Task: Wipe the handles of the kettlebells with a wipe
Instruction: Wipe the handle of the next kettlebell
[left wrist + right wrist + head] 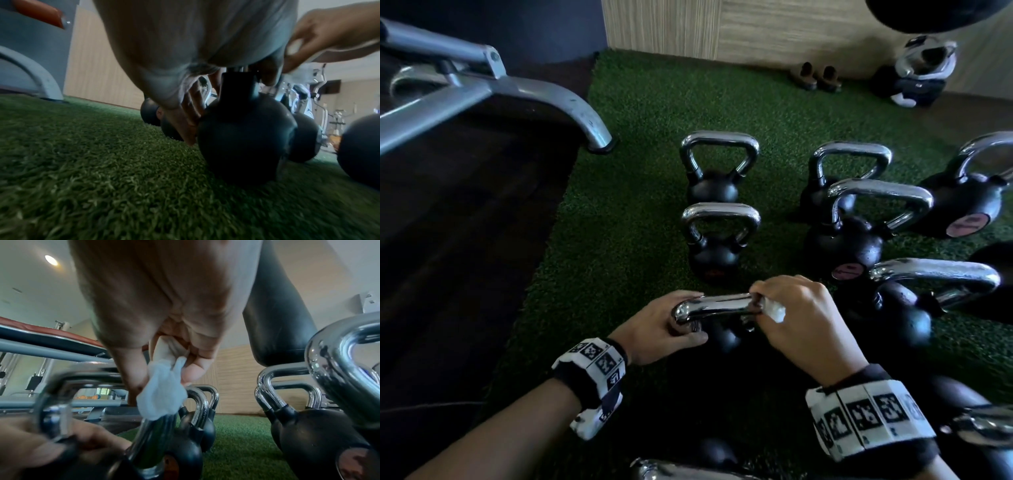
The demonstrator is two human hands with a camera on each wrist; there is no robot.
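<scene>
Small black kettlebell (717, 337) w/ chrome handle (717, 305) upright on green turf (619, 219), front-centre, between both hands. White wipe (774, 311) bunched at right end of handle, pinched there by right hand (803, 317), fingers curled over bar. Left hand (666, 329) wrapped round left corner of handle, thumb along near side. More kettlebells behind & to right: two small in a column just beyond, bigger ones in rows on right. Grey bench leg (565, 102) far left on dark floor. Pair of shoes (816, 77) by wood-panel wall at back.
</scene>
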